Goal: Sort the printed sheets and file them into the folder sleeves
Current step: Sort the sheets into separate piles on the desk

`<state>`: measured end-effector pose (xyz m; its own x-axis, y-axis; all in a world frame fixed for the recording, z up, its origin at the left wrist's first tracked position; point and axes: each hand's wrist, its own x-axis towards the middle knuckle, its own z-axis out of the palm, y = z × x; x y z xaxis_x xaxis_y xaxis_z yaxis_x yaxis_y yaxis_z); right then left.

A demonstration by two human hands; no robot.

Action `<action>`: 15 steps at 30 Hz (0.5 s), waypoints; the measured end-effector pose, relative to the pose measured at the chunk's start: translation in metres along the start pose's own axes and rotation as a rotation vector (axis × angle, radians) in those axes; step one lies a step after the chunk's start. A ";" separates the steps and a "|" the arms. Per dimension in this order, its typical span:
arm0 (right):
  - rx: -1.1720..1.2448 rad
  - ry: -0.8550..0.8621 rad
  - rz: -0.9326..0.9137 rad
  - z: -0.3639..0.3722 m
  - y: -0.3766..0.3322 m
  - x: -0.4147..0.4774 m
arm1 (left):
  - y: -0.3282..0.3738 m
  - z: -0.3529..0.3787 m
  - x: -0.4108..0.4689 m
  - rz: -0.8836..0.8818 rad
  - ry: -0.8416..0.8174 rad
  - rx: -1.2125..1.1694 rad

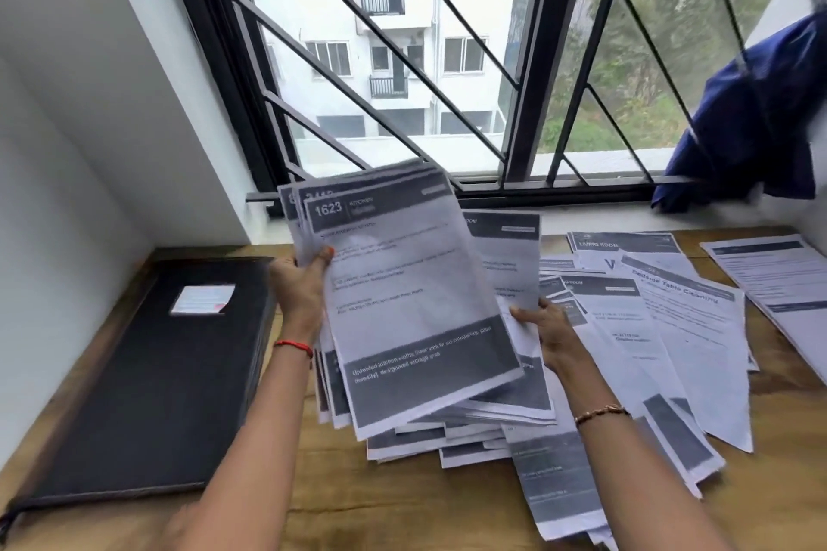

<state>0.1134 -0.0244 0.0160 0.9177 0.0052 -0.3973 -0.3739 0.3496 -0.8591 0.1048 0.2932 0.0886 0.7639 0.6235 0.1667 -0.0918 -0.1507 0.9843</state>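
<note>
Left hand [297,282]: the bundle [416,304] of printed pages is gripped at its left edge, thumb on the front page, fingers behind.
Right hand [543,329]: set at the right edge of the bundle's rear pages; whether that edge is pinched or only steadied cannot be told.
Bundle: held tilted above the table [402,506], fanned and uneven, the front page headed 1623.
Pile [447,438]: a ragged heap lies on the table directly under the bundle.
Sheets [671,327]: more are spread overlapping to the right, some reaching the table's right edge.
Folder [156,380]: black, closed, flat on the table left of the left hand, with a small label [203,299] on its cover. Its sleeves are hidden, so any contents cannot be seen.
Stage: sorting is judged to be under way; nothing is seen filed.
Risk, slip: because the bundle is fanned, loose rear pages could be dropped into the pile and mixed again.
Risk, mix-up: overlapping sheets with similar dark headers could be sorted wrongly.
Risk, creasing: pages could be bent if pushed into sleeves unsquared.
Cloth [756,116]: blue, draped at the window sill, far right, apart from the papers.
</note>
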 end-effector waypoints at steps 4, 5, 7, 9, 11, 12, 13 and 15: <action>-0.007 -0.056 0.003 -0.001 0.005 -0.007 | -0.012 0.033 -0.022 -0.075 -0.176 0.045; -0.009 -0.056 0.003 -0.002 0.005 -0.010 | -0.013 0.040 -0.026 -0.080 -0.212 0.066; -0.037 -0.035 0.004 -0.006 0.007 -0.013 | -0.012 0.051 -0.035 -0.062 -0.281 0.080; -0.065 0.011 0.002 -0.011 0.009 -0.016 | -0.015 0.059 -0.041 -0.045 -0.313 0.103; -0.090 0.047 0.005 -0.018 0.012 -0.017 | -0.021 0.065 -0.042 -0.086 -0.355 0.126; -0.106 0.055 0.010 -0.022 0.013 -0.018 | -0.023 0.066 -0.043 -0.107 -0.400 0.140; -0.116 0.055 0.015 -0.025 0.013 -0.019 | -0.026 0.068 -0.043 -0.121 -0.447 0.142; -0.140 0.044 0.026 -0.030 0.013 -0.022 | -0.031 0.069 -0.039 -0.194 -0.548 0.107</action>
<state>0.0844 -0.0479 0.0034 0.9019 -0.0293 -0.4310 -0.4152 0.2161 -0.8837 0.1215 0.2206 0.0473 0.9815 0.1646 -0.0979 0.1256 -0.1676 0.9778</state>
